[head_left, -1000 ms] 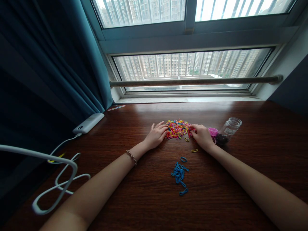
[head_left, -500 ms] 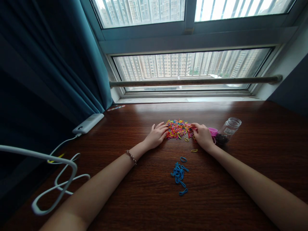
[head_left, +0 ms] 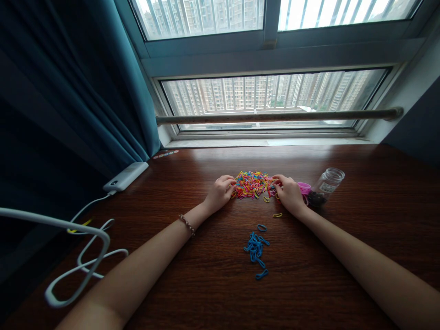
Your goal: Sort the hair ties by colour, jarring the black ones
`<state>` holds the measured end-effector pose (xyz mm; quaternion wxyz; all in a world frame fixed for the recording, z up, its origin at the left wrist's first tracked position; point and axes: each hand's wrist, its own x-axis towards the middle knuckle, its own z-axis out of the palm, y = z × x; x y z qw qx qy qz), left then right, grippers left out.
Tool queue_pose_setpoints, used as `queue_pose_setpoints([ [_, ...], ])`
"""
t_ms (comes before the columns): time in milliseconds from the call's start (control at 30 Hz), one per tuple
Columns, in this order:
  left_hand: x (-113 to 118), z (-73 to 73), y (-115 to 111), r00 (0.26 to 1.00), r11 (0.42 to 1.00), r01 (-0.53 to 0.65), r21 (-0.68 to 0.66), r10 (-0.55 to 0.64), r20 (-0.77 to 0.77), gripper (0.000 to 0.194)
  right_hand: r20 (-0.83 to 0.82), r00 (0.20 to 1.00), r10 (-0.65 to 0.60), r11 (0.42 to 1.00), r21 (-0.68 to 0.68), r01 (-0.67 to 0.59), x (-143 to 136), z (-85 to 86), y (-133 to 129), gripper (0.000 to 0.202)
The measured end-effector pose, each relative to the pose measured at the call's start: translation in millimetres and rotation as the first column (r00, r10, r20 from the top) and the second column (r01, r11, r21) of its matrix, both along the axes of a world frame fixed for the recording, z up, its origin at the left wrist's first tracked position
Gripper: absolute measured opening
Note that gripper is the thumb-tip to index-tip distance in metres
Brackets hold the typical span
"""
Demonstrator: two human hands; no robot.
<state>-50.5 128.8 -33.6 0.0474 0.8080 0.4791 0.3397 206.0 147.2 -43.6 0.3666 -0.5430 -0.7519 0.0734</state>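
A heap of small multicoloured rubber bands (head_left: 253, 184) lies on the dark wooden table. My left hand (head_left: 222, 191) is at the heap's left edge, its fingers bent and drawn together; anything between the fingertips is too small to make out. At the right edge, my right hand (head_left: 286, 191) touches the bands, with thumb and fingers apart. Nearer to me is a smaller group of blue bands (head_left: 255, 246), with one blue band (head_left: 261, 227) just above it. A single yellow band (head_left: 277, 215) lies between the heap and the blue group.
Right of my right hand, a clear jar (head_left: 328, 182) with dark contents leans beside a pink item (head_left: 304, 188). A white device (head_left: 126, 177) with a white cable (head_left: 103, 238) is at the left by the blue curtain. A window is behind the table (head_left: 206, 298).
My left hand has pulled back slightly to the left and its fingers have curled in from a spread pose. Some bands now show at the heap's left edge. My right hand has barely shifted.
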Motion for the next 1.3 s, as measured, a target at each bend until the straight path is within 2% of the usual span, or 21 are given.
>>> queue_pose_setpoints([
  [233,-1.0,4.4,-2.1,0.997,0.997,-0.077,0.023,0.077,0.013,0.006,-0.009,1.0,0.02,1.0,-0.008,-0.02,-0.1,-0.6,-0.4,0.03],
  [467,-3.4,3.0,-1.5,0.983,0.983,-0.184,-0.001,0.184,0.017,0.003,0.026,0.999,0.037,0.999,-0.038,-0.036,-0.4,-1.1,0.0,0.02],
  [700,-1.5,3.1,-2.3,0.985,0.985,-0.17,0.013,0.17,0.011,0.004,0.009,1.0,0.024,0.996,0.083,-0.024,-0.1,2.2,-1.2,0.021],
  [800,-0.6,2.0,-2.0,0.993,0.994,-0.11,0.017,0.111,-0.042,0.01,-0.07,0.995,0.071,0.991,0.118,-0.062,-1.5,3.6,-1.8,0.02],
  [933,-1.2,-0.8,-0.7,0.994,0.998,-0.069,-0.011,0.068,-0.085,0.007,-0.147,0.98,0.132,0.985,0.129,-0.113,-4.1,3.9,-2.9,0.02],
  [1300,-0.9,3.2,-1.5,0.988,0.989,-0.151,0.003,0.151,-0.023,0.006,-0.145,0.981,0.129,0.981,0.161,-0.106,-6.0,7.7,-6.2,0.019],
])
